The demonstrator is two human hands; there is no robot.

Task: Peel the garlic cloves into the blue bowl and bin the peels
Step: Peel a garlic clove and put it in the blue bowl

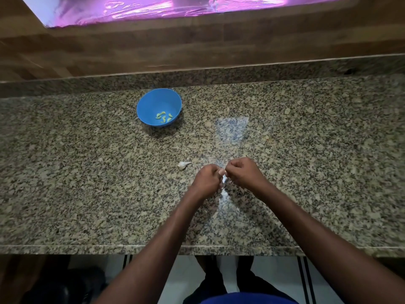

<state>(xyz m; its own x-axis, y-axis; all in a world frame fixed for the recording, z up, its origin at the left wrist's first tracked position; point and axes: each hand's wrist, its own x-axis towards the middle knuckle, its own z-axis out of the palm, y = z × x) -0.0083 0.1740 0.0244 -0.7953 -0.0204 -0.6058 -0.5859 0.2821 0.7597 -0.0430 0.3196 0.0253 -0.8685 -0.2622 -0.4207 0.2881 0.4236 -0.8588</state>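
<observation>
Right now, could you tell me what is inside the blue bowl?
The blue bowl holds a few peeled garlic cloves, pale yellow-green, lying near its front wall. No peels show inside. Nothing covers the bowl, though the exact number of cloves is hard to tell.

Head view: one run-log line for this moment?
hands: left, right peeling garlic clove | blue bowl: peeled cloves | garlic bulb: on counter

Bowl (159, 107) reachable (garlic bulb (183, 165) between).

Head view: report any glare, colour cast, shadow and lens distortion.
Head view: pale glare patch on the granite counter right of the blue bowl; another streak beneath the hands; purple cast along the top; counter edges bow from wide-angle distortion; dark under the counter.
</observation>
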